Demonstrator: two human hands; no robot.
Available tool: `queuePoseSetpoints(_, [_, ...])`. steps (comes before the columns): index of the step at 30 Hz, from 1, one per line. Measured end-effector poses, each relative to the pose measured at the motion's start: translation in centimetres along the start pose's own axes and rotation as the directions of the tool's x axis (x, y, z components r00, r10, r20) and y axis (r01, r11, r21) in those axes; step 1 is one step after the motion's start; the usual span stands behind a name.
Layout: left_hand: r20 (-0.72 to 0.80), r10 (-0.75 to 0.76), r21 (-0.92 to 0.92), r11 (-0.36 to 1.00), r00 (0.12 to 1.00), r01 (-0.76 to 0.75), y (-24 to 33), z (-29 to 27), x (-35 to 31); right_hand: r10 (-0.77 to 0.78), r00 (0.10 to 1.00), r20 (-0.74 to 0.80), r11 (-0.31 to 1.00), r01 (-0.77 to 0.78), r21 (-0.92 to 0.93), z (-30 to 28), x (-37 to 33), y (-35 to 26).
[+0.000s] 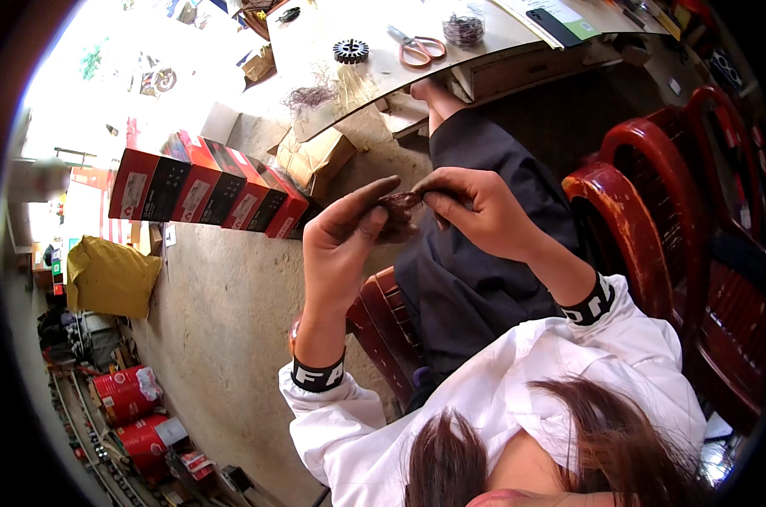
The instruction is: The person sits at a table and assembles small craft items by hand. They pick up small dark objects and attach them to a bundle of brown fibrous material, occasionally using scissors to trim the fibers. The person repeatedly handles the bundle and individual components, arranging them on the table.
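Observation:
Above my lap, a small bundle of thin, dark reddish-brown strands (402, 200) is held between my two hands. My left hand (349, 232) grips it between thumb and fingers, the other fingers curled beneath. From the other side my right hand (480, 211) pinches its end between thumb and forefinger. The bundle is small and partly covered by fingers, so I cannot make out its exact kind. A loose tangle of similar dark strands (309, 97) lies at the edge of the white table (374, 17) ahead, beside some pale strands (349, 89).
On the table are a black toothed wheel (350, 51), orange-handled scissors (418, 51), a clear container of dark coils (463, 30) and a phone (560, 27). Red-and-black boxes (199, 188) and an opened carton (315, 159) stand left. Wooden chairs (624, 228) are at right; a yellow sack (113, 275) sits far left.

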State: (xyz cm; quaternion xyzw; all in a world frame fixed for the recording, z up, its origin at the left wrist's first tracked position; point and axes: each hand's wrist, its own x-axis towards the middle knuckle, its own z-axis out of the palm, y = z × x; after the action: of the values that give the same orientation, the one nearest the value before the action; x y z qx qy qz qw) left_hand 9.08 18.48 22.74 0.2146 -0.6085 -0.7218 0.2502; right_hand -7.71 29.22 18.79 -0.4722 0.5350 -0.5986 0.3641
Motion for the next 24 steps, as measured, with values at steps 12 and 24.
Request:
queuePoseSetpoints(12, [-0.271,0.098,0.128,0.99,0.957,-0.064,0.0,0.0,0.3,-0.458,0.883,0.1,0.59,0.386,-0.709,2.7,-0.1,-0.5])
queuePoseSetpoints(24, [-0.174,0.291,0.633,0.765,0.941,-0.119,0.1,-0.2,0.7,-0.632,0.749,0.201,0.304,0.477,-0.824,1.3,3.2,-2.5])
